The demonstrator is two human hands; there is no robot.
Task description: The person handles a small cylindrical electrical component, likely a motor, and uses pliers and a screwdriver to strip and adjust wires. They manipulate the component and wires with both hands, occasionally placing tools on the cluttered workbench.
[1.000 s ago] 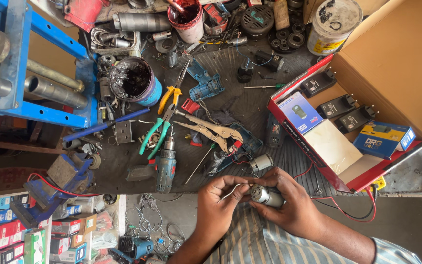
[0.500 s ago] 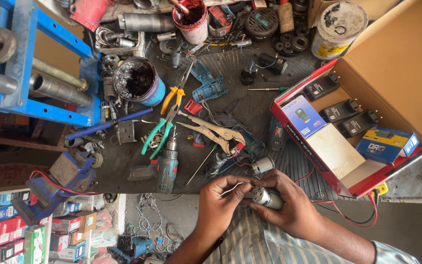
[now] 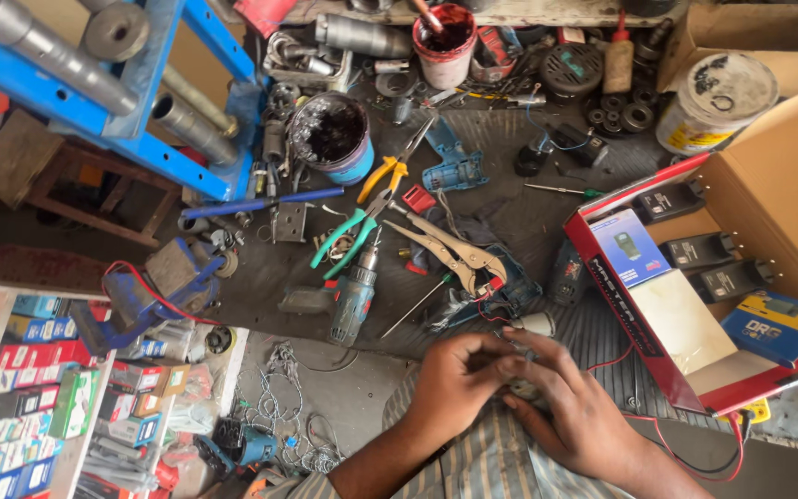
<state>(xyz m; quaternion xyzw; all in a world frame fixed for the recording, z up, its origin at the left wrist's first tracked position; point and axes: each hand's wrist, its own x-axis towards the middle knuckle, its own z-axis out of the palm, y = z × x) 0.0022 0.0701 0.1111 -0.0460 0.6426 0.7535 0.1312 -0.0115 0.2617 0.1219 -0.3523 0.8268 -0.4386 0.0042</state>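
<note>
Hands: left hand (image 3: pixel 459 383) and right hand (image 3: pixel 570 407) meet at the near edge of the desk (image 3: pixel 528 212), over a striped shirt.
Held part: small grey metal part (image 3: pixel 521 386) sits between both hands, mostly hidden by them; its kind cannot be told.
Fingers: left fingers (image 3: pixel 491 356) curl closed against the part; right fingers (image 3: pixel 533 356) wrap over it from above, gripping it.
Just beyond the hands: white cylinder (image 3: pixel 536 323) and blue power tool (image 3: pixel 487 296) with red wires lie near the desk's near edge.
Middle of the desk: locking pliers (image 3: pixel 450 249), green-handled pliers (image 3: pixel 348 242), yellow-handled pliers (image 3: pixel 390 171) and grey-blue cordless drill (image 3: pixel 353 300) lie close together on the dark surface.
Far edge: black-smeared tub (image 3: pixel 332 137) and red paint pot (image 3: pixel 445 37) stand among loose metal parts.
Right side: open red-rimmed cardboard box (image 3: pixel 621 305) holds small boxes and dark devices.
Left side: blue steel frame (image 3: pixel 131 102) and blue vise (image 3: pixel 154 291) stand at the desk's left edge.
</note>
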